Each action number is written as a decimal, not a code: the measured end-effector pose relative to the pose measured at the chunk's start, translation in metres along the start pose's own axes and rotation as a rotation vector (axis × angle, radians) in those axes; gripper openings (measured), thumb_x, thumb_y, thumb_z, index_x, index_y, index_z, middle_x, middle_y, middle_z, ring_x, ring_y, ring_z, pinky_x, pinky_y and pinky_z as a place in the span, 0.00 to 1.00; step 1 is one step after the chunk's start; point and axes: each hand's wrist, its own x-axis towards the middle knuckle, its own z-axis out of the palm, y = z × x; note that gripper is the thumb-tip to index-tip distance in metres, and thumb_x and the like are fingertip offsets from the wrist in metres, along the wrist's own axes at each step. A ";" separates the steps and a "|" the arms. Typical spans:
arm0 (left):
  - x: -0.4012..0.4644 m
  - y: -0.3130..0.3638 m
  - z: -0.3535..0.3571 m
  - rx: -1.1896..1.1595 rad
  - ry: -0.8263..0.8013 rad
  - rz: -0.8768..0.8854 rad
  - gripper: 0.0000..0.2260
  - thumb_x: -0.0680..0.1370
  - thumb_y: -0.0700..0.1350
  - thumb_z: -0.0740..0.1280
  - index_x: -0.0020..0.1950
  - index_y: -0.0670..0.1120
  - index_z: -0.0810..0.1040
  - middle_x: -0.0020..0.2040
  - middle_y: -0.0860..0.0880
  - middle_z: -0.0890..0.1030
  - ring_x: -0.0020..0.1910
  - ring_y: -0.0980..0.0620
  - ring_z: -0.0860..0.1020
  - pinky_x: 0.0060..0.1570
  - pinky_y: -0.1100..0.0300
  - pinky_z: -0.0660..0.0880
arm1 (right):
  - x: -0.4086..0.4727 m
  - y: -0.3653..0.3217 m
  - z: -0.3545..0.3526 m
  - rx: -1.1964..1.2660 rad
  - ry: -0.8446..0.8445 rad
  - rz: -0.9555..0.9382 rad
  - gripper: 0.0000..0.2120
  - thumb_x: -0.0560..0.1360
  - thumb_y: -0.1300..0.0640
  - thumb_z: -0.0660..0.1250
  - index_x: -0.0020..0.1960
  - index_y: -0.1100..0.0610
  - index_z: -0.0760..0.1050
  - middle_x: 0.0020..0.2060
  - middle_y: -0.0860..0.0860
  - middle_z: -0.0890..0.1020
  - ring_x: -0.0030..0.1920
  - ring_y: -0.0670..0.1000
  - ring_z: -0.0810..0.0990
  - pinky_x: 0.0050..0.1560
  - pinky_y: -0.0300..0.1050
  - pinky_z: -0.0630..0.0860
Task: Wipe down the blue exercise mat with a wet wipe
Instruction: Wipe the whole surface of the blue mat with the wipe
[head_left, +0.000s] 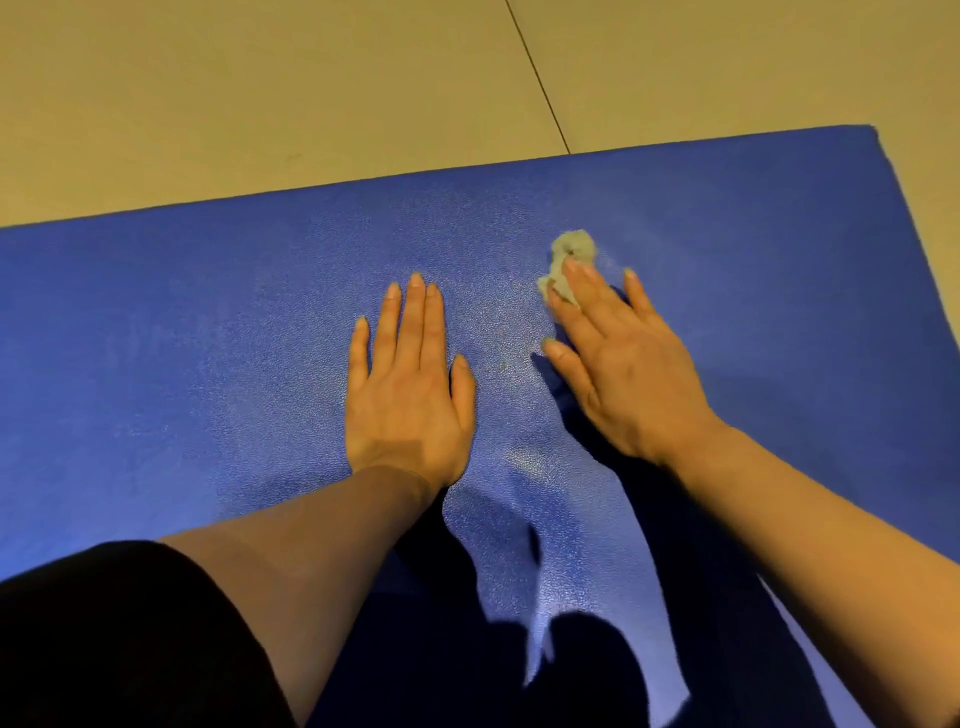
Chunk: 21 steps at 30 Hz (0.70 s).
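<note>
Wipe (569, 260) balled up on the blue mat (208, 338), pinned under the right hand (618, 364).

It's a crumpled greyish wad sitting right of the mat's middle, toward the far edge, with most of it poking out past the fingertips. Right hand's fingers are straight and a bit spread, pressing down on the wipe rather than curled round it. Left hand (408, 384) is just beside it, palm flat on the mat, fingers straight and close together, thumb out to the side. Beige tiled floor (260, 104) beyond the mat, dark sleeve (104, 639) bottom left.
</note>
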 end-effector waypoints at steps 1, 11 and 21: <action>0.000 -0.001 0.000 0.006 0.001 -0.003 0.29 0.80 0.54 0.42 0.80 0.45 0.46 0.80 0.49 0.46 0.78 0.52 0.43 0.76 0.50 0.41 | -0.002 0.000 0.001 0.013 -0.004 0.064 0.33 0.82 0.42 0.39 0.76 0.62 0.61 0.75 0.59 0.62 0.76 0.55 0.59 0.76 0.54 0.48; 0.001 0.000 0.000 0.050 -0.011 -0.015 0.27 0.82 0.52 0.42 0.80 0.44 0.44 0.80 0.48 0.46 0.79 0.51 0.43 0.76 0.50 0.42 | -0.014 -0.030 0.009 0.112 -0.032 0.003 0.32 0.80 0.42 0.43 0.77 0.59 0.60 0.76 0.56 0.60 0.77 0.52 0.56 0.76 0.51 0.46; -0.001 -0.012 -0.024 -0.093 -0.179 0.085 0.29 0.84 0.52 0.53 0.80 0.45 0.44 0.80 0.47 0.43 0.78 0.49 0.40 0.75 0.48 0.39 | -0.050 -0.058 0.012 0.083 -0.103 -0.073 0.33 0.79 0.42 0.39 0.78 0.59 0.55 0.78 0.56 0.54 0.78 0.53 0.51 0.76 0.50 0.41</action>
